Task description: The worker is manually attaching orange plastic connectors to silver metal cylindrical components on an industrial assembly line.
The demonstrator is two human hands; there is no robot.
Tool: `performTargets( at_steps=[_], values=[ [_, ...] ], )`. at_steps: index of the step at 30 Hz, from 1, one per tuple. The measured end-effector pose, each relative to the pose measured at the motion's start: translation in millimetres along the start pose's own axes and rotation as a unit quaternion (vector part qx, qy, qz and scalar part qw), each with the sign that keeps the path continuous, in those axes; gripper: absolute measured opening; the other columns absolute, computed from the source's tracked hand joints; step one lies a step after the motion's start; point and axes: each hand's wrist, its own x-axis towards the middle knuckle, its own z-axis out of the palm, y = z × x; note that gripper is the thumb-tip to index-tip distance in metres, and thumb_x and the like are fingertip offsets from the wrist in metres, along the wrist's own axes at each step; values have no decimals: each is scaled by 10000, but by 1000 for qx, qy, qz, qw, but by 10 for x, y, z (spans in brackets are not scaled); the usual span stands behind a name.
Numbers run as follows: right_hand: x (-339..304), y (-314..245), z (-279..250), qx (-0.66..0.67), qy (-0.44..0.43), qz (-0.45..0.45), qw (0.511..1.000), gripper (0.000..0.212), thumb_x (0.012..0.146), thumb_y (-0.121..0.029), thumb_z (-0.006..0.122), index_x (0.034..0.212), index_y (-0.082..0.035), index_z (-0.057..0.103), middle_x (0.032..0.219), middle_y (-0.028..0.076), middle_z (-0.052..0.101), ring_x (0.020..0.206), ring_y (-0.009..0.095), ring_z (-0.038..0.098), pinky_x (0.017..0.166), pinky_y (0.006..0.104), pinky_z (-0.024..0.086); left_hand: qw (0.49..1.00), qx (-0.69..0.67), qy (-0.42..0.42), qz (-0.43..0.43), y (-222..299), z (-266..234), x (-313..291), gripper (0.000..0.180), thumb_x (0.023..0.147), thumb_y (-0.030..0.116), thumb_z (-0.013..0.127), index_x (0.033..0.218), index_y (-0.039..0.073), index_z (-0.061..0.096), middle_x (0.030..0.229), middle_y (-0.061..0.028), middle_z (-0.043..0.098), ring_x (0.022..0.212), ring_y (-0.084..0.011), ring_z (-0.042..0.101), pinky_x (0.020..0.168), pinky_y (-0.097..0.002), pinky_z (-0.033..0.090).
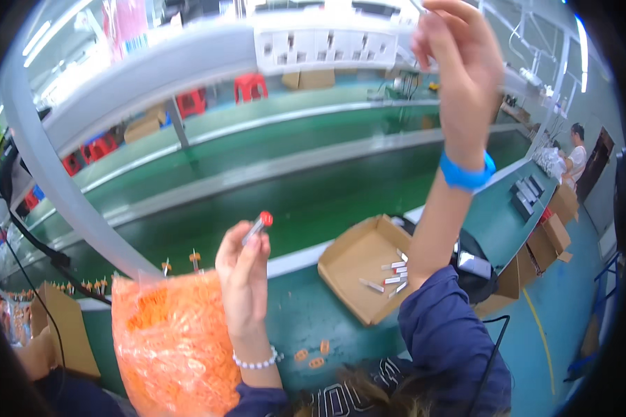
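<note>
My left hand (pixel 241 285), with a beaded bracelet on its wrist, pinches a small silvery stick-shaped part (pixel 254 230) with a red round end. Close beside that hand stands a clear plastic bag (pixel 177 347) full of small orange pieces. My right hand (pixel 459 52) is raised high near the white socket strip (pixel 327 47), a blue band (pixel 467 171) round its wrist. Its fingers are bent together and blurred by motion; what they hold is unclear. Below the right forearm, an open cardboard tray (pixel 351 274) contains several similar silvery parts (pixel 396 271).
Three loose orange pieces (pixel 316 362) lie on the green bench (pixel 292 306). Beyond runs a green conveyor belt (pixel 278 181). A dark pouch (pixel 476 267) lies right of the tray. Open cartons (pixel 546 243) and another person (pixel 575 156) are at right; another person's arm (pixel 38 354) shows at lower left.
</note>
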Motion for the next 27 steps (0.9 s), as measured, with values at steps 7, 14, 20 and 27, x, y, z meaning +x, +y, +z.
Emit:
performTargets(
  at_steps=[7,14,20,27],
  values=[
    [-1281,-41,-145,43,-195,-66,978,244,764,148,557,976,35,593,812,145,572,567,152,545,513,216,435,995,27,-87,-49,-230,25,288,335,917,180,635,1184,-9,562,1046,-99,633,859,-130,604,751,-230,519],
    [-1822,185,-5,299,-118,164,933,192,926,-151,595,963,37,600,769,98,535,553,153,556,468,215,444,957,-25,-265,-114,-588,-215,466,318,905,227,651,1141,20,606,1047,-104,621,767,-121,580,639,-225,497],
    [-1861,274,42,183,-134,103,968,315,992,-237,484,934,57,582,777,140,591,574,183,620,498,248,471,960,-39,-249,-118,-731,-309,438,317,882,227,679,1125,33,615,1077,-119,604,760,-117,602,658,-213,516],
    [-1922,280,105,209,-120,164,957,255,992,-165,468,939,60,575,792,159,615,588,187,639,540,254,517,962,-8,-245,-122,-789,-317,438,323,869,236,694,1112,36,619,1040,-132,613,749,-117,613,644,-218,518]
  ],
)
